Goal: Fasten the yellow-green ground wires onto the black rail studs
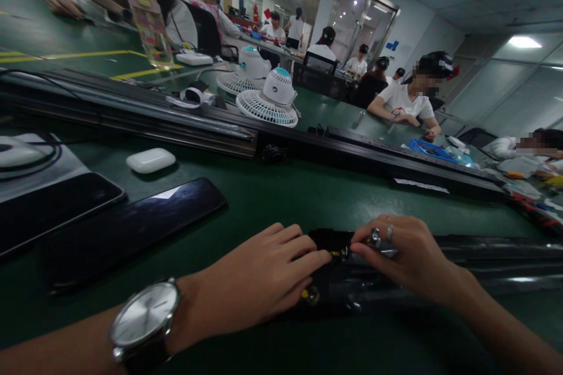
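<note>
A long black bar (497,263) lies on the green table (264,196), with glossy, film-like reflections on its surface. My left hand (259,269), with a watch at the wrist, is wrapped over the bar's left end, fingertips beside a small yellow-and-metal part (338,253). Below those fingers shows a round brass-coloured piece (312,295). My right hand (404,249) is closed in a pinch just right of the small part. Shiny metal shows at its fingers, one piece being a ring; whatever the fingertips hold is too small and hidden to name.
On the left are a dark phone (141,228), a second dark device (57,205) and a white case (151,160). A long black rail (343,155) crosses the table ahead. Beyond it stand white fans (268,102), a bottle (152,29), a blue tray (433,151) and a seated co-worker (407,96).
</note>
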